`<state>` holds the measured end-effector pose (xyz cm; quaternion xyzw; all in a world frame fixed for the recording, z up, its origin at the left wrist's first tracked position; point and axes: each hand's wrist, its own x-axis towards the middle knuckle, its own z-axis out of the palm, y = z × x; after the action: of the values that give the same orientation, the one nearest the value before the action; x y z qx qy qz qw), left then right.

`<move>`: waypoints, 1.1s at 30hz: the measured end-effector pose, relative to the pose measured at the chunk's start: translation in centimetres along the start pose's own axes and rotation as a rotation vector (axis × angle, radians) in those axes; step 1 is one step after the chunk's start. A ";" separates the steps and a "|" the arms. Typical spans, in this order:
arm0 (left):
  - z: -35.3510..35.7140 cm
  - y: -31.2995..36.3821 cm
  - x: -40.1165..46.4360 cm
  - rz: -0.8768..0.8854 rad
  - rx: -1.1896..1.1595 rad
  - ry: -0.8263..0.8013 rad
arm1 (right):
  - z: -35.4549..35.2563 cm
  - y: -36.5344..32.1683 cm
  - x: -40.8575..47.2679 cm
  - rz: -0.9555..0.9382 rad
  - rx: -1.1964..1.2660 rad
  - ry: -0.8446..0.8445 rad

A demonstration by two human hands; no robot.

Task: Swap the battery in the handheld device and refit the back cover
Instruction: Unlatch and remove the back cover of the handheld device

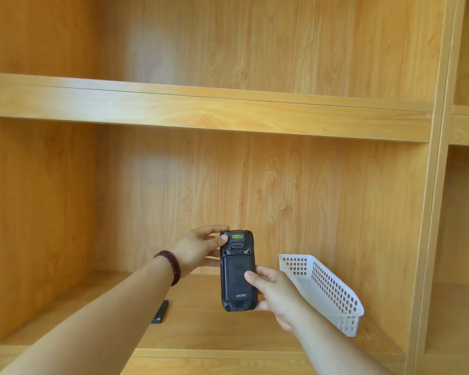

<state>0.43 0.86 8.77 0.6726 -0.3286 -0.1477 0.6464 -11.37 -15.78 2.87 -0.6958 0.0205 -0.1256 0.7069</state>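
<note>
While the handheld device (238, 270) is held upright above the shelf (201, 328), back cover (237, 274) facing the camera, the left hand (198, 250) pinches its upper corner and the right hand (275, 293) grips its lower edge, most fingers hidden behind. A dark battery (161, 312) lies partly behind the left forearm, and a white basket (322, 288) sits to the right.
</note>
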 end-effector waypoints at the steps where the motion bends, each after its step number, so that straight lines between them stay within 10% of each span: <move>1: 0.2 -0.2 0.0 0.003 -0.045 0.003 | 0.2 0.1 0.0 0.000 0.008 -0.005; 6: 0.1 -0.5 0.3 0.017 -0.126 0.047 | 0.4 0.4 0.3 -0.023 -0.113 0.028; 10: 0.0 -0.6 0.6 0.016 -0.123 0.090 | 0.0 -0.8 0.6 -0.374 -0.763 0.284; 15: 0.4 -0.7 0.9 0.003 -0.125 0.090 | 0.9 -2.0 0.6 -0.489 -1.138 0.194; 33: 2.0 -0.4 0.8 0.003 -0.081 0.124 | 3.2 -1.2 0.8 -0.411 -1.129 0.382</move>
<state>-0.11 -1.20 8.30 0.6533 -0.2830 -0.1179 0.6923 -10.12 -12.84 4.26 -0.9167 0.0752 -0.3507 0.1760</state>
